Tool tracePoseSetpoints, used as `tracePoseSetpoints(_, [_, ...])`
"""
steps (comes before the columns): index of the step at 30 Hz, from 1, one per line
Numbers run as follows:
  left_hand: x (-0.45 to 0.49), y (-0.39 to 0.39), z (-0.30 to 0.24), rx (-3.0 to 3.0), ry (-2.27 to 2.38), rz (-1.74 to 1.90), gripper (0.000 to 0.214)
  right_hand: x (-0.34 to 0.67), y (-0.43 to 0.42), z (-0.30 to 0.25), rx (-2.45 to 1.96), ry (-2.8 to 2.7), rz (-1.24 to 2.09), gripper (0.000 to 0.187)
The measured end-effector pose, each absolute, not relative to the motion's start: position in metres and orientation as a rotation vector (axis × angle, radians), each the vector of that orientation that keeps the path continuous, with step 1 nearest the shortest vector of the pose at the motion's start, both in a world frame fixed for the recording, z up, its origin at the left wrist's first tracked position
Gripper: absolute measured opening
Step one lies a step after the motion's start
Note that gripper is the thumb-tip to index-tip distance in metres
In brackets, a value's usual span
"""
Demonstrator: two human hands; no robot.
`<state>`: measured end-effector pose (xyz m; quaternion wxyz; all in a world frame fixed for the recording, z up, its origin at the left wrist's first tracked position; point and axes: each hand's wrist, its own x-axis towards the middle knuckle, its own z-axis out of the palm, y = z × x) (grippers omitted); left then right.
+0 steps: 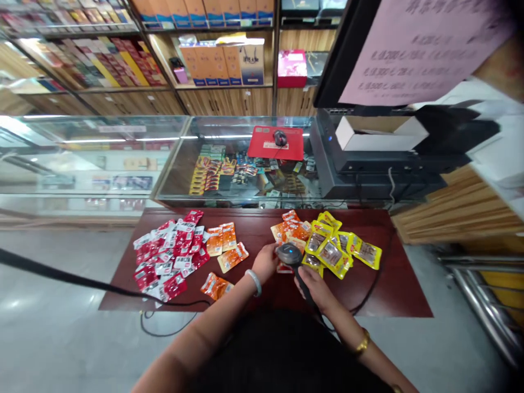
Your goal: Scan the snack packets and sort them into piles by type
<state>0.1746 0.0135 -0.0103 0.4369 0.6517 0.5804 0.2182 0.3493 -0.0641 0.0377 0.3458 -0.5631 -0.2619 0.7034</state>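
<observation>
My right hand is wrapped around the handle of a black handheld barcode scanner, whose head points away from me over some orange snack packets. Close beside the scanner head is my left hand, its fingers curled and partly hidden; what they hold, if anything, I cannot make out. An orange-red packet edge shows just below the scanner head, next to those fingers. Yellow snack packets lie in a pile to the right of the scanner. More orange packets are spread left of my left hand.
A heap of red and white packets covers the left of the dark red table. Behind it stands a glass display case bearing a red mouse pad. Cash-register equipment rises at right. A black cable crosses at left.
</observation>
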Motion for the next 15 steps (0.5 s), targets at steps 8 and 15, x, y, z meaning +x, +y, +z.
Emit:
tracePoseSetpoints(8, [0.062, -0.001, -0.007, 1.719, 2.260, -0.105, 0.052, 0.321, -0.066, 0.029, -1.401, -0.863, 1.932, 0.044])
tracePoseSetpoints(15, [0.049, -0.012, -0.015, 1.742, 2.183, -0.323, 0.057, 0.316, -0.066, 0.030, -1.404, -0.840, 1.918, 0.048])
